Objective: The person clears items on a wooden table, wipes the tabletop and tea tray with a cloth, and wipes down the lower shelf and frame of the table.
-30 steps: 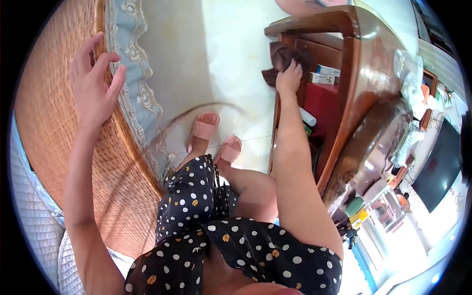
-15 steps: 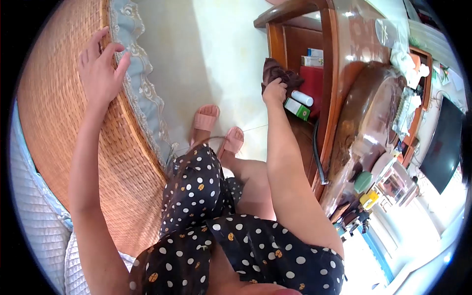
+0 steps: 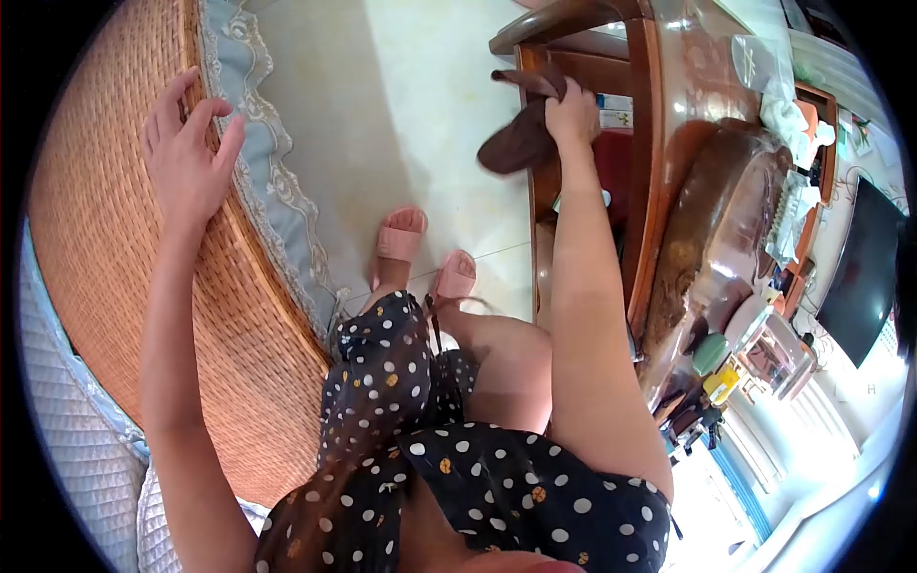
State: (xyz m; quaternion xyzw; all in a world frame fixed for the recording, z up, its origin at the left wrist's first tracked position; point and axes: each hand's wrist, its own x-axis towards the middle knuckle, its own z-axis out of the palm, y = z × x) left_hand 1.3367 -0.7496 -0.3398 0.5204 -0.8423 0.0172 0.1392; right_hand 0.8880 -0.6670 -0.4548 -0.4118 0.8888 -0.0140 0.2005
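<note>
My right hand point(image 3: 573, 116) grips a dark brown cloth point(image 3: 521, 141) at the front of an open wooden cabinet shelf point(image 3: 585, 69). The cloth is bunched in the fingers, and a wide end of it hangs out to the left over the floor. Small boxes point(image 3: 616, 118) and a red item point(image 3: 616, 158) show on the shelf behind my wrist; my forearm hides most of the other things there. On the edge of a woven mat point(image 3: 105, 220) at the left, my left hand point(image 3: 191, 158) rests with its fingers apart and nothing in them.
A pale blue ruffled bed skirt point(image 3: 239, 91) hangs along the mat's edge. Pink slippers point(image 3: 401, 234) are on my feet on the tiled floor point(image 3: 430, 115). To the right are the shiny wooden top point(image 3: 693, 105), a green oval item point(image 3: 710, 353) and a dark television screen point(image 3: 864, 272).
My right hand has moved up and slightly right with the brown cloth, which now swings out leftward, partly unfolded. My left hand has shifted slightly down and left, still on the mat's edge.
</note>
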